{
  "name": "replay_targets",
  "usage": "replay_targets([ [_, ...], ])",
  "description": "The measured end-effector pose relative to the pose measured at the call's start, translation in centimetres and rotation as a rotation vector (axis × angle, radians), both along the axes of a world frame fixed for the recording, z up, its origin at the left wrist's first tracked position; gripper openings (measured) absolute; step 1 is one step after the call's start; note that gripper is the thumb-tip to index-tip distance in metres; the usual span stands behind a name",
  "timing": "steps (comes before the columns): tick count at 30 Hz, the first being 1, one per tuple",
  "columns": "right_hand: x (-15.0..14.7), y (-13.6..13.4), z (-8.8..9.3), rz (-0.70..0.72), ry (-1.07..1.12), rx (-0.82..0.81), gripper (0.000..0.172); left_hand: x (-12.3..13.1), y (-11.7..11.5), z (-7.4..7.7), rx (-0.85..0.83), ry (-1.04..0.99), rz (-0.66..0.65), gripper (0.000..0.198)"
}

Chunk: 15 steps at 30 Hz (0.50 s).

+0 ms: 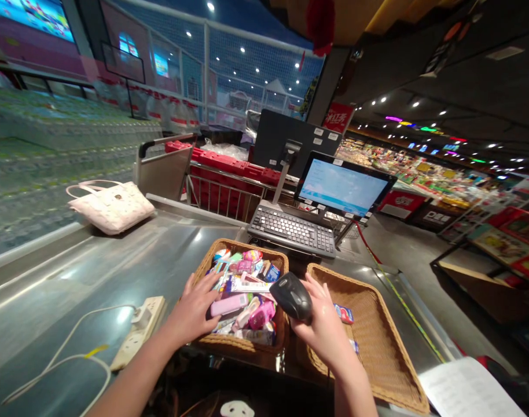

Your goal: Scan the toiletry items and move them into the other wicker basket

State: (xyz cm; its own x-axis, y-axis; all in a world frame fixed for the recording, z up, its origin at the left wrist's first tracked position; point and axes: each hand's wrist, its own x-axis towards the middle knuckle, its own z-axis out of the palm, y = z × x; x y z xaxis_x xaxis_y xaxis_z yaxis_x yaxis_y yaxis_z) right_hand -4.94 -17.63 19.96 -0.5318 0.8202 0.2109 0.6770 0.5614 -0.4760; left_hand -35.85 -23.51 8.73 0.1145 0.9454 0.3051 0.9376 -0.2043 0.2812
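My right hand [319, 318] is wrapped round a black handheld barcode scanner [291, 296], its head over the right rim of a wicker basket [242, 347]. Small packaged goods fill this basket, several of them pink or purple. My left hand [195, 310] rests at its left side with fingers spread, close to the end of a pink oblong item [230, 304]; whether it touches that item I cannot tell. Beneath and beyond my right hand sits a second wicker basket [373, 324] holding a few small packs, among them a red and blue pack [344, 314], partly hidden by my hand.
Behind the baskets stand a keyboard [294, 229] and a lit monitor [342, 184]. On the metal counter [177, 249] are a pale handbag [112, 205] and a power strip [138, 333] with a white cable. A paper sheet [468, 388] lies at the right. A shopping cart [221, 188] stands beyond.
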Motion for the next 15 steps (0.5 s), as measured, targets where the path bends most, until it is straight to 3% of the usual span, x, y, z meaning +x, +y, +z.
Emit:
replay_targets([
  [7, 1.2, 0.4, -0.3, -0.01, 0.018, 0.022, 0.051, 1.4, 0.3, 1.2, 0.041, -0.045, 0.026, 0.025],
  [15, 6.8, 1.1, -0.5, -0.173, 0.046, 0.157, 0.044, 7.2, 4.9, 3.9, 0.154, -0.058, -0.135, 0.029],
])
